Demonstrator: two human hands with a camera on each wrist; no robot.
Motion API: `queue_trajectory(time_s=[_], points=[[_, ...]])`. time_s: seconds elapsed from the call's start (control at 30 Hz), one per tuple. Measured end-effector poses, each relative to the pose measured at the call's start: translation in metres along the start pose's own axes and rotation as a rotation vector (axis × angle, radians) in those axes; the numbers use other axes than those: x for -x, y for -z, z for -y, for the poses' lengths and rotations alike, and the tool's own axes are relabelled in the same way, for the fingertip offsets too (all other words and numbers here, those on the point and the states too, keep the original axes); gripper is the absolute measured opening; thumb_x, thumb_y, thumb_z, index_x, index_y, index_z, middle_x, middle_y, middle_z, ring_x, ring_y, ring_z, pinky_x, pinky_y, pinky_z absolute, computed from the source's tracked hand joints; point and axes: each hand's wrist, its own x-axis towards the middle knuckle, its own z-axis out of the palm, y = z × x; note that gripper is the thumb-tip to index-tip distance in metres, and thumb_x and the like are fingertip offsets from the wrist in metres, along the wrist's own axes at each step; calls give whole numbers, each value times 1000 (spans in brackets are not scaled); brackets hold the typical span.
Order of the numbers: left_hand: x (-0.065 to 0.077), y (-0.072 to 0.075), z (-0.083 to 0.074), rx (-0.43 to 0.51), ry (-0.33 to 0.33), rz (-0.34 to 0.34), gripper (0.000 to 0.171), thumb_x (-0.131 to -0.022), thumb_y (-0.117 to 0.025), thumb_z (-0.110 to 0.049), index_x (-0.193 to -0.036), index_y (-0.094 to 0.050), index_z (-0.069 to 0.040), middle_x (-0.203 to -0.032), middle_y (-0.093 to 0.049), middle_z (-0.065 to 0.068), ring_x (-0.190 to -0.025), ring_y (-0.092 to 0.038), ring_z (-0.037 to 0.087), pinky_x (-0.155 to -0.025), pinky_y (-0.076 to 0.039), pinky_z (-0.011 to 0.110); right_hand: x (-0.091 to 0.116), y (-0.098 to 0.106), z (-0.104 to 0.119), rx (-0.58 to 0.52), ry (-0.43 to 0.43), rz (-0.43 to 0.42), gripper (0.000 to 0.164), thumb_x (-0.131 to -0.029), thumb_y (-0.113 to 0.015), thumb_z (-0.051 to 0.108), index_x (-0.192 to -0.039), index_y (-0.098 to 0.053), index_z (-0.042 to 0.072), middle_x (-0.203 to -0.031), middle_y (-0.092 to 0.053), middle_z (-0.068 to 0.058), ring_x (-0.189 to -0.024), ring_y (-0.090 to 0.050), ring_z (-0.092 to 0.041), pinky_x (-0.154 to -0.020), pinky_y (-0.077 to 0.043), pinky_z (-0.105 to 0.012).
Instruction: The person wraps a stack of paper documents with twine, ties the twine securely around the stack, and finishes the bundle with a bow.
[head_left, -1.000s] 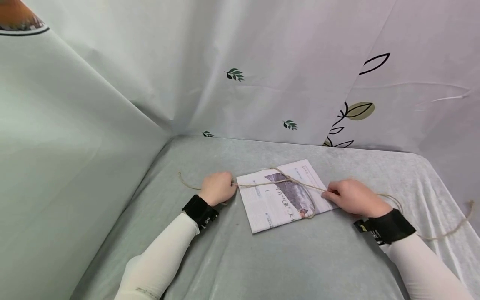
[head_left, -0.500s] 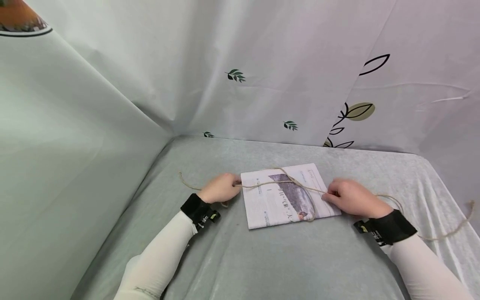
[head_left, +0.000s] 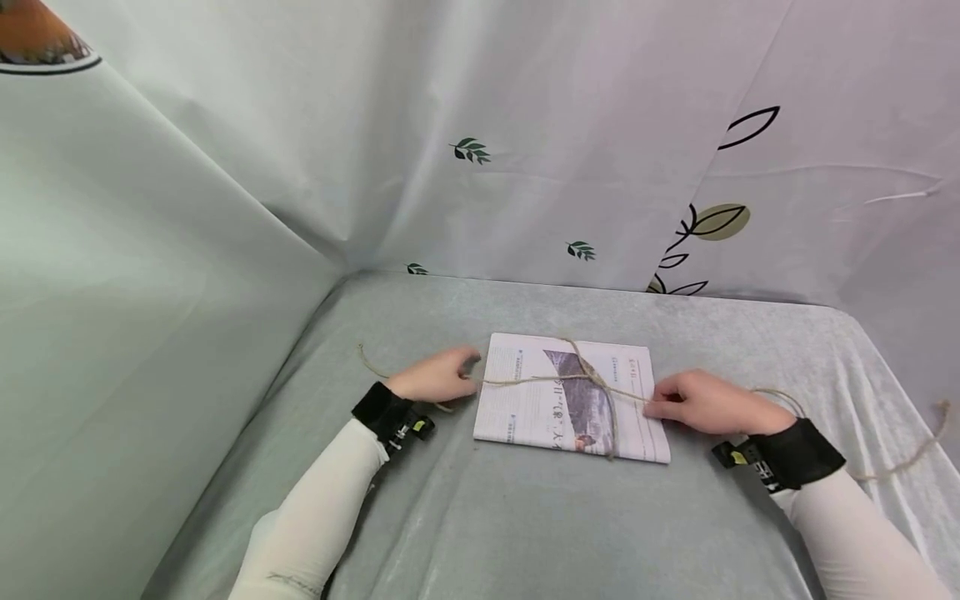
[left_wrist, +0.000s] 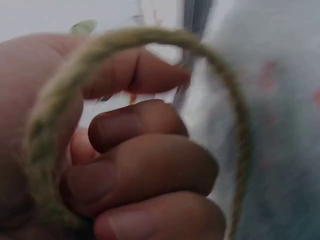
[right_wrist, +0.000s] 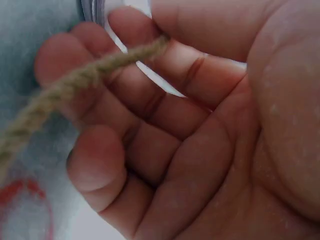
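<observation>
A folded newspaper (head_left: pixel 517 417) lies on the grey cloth, with twine (head_left: pixel 540 379) crossing on its upper face. At its left edge is my left hand (head_left: pixel 435 375); its index finger and thumb stand apart. In the left wrist view, the other fingers (left_wrist: pixel 150 170) curl in toward the palm, and a loop of twine (left_wrist: pixel 240 130) arcs in front of them. My right hand (head_left: pixel 705 402) is at the newspaper's right edge, pinching the other twine strand between thumb and fingers. That pinched twine (right_wrist: pixel 75 82) also shows in the right wrist view.
A loose twine tail (head_left: pixel 367 360) curves out behind the left hand. Another twine tail (head_left: pixel 911 458) trails past the right wrist over the table's right side. A grey cloth (head_left: pixel 525 533) covers the table; pale leaf-print curtains (head_left: pixel 525 200) hang behind and at the left.
The newspaper has turned clockwise, so its top edge now tilts slightly down to the right. The left index finger and thumb have spread apart; the right hand has shifted slightly toward the body.
</observation>
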Motion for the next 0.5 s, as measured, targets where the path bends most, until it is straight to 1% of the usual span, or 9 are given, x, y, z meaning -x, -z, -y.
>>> queue_trajectory(time_s=[0.03, 0.07, 0.13, 0.17, 0.2, 0.27, 0.3, 0.37, 0.5], points=[[6, 7, -9, 25, 10, 25, 53, -106, -71, -24, -149, -60, 3, -131, -71, 17, -106, -67, 22, -97, -57, 45, 0, 1, -1, -20, -10, 3, 34, -112, -70, 30, -80, -67, 20, -69, -54, 13, -59, -50, -5, -58, -42, -26], [6, 10, -7, 61, 6, 45, 48, -105, -74, -28, -143, -64, 0, -123, -72, 13, -101, -68, 22, -92, -58, 44, 1, 2, -3, -41, -24, 8, 34, -113, -69, 30, -81, -67, 18, -69, -55, 11, -59, -52, -6, -57, -42, -27], [7, 15, -3, 121, -13, 78, 38, -106, -76, -36, -128, -73, -4, -102, -70, 4, -87, -64, 20, -80, -57, 39, 2, 4, -5, -81, -59, 20, 34, -114, -67, 30, -83, -68, 16, -70, -59, 7, -59, -54, -9, -55, -44, -28], [6, 16, -1, 137, -27, 89, 34, -108, -75, -38, -119, -75, -7, -94, -65, 0, -81, -61, 18, -74, -54, 36, 2, 5, -6, -96, -75, 26, 35, -115, -66, 30, -84, -68, 15, -70, -60, 5, -58, -54, -10, -53, -44, -28], [6, 17, 0, 142, -44, 92, 31, -109, -73, -39, -112, -76, -8, -89, -62, -3, -77, -58, 15, -71, -52, 34, 2, 6, -7, -104, -87, 30, 35, -115, -65, 31, -84, -68, 15, -69, -60, 4, -57, -54, -10, -53, -43, -28], [4, 17, 3, 144, -71, 92, 32, -113, -68, -38, -100, -77, -9, -79, -55, -6, -70, -53, 13, -66, -47, 31, 2, 8, -8, -114, -105, 35, 36, -115, -64, 33, -85, -68, 14, -68, -59, 3, -54, -51, -11, -51, -42, -29], [4, 17, 4, 135, -82, 84, 33, -114, -67, -36, -96, -76, -9, -77, -52, -7, -69, -51, 12, -66, -45, 30, 2, 8, -9, -111, -109, 34, 35, -115, -64, 33, -86, -69, 15, -66, -57, 3, -53, -49, -10, -51, -42, -29], [4, 18, 6, 111, -88, 66, 32, -114, -66, -32, -93, -75, -10, -75, -51, -8, -68, -50, 11, -67, -44, 30, 2, 9, -10, -107, -108, 33, 33, -115, -64, 33, -88, -70, 15, -65, -54, 4, -52, -47, -10, -51, -41, -29], [6, 20, 8, 62, -60, 43, 31, -113, -67, -28, -88, -74, -12, -72, -52, -9, -66, -52, 11, -68, -45, 31, 2, 11, -13, -97, -94, 33, 28, -115, -65, 30, -92, -73, 16, -63, -50, 7, -52, -45, -8, -51, -41, -28]])
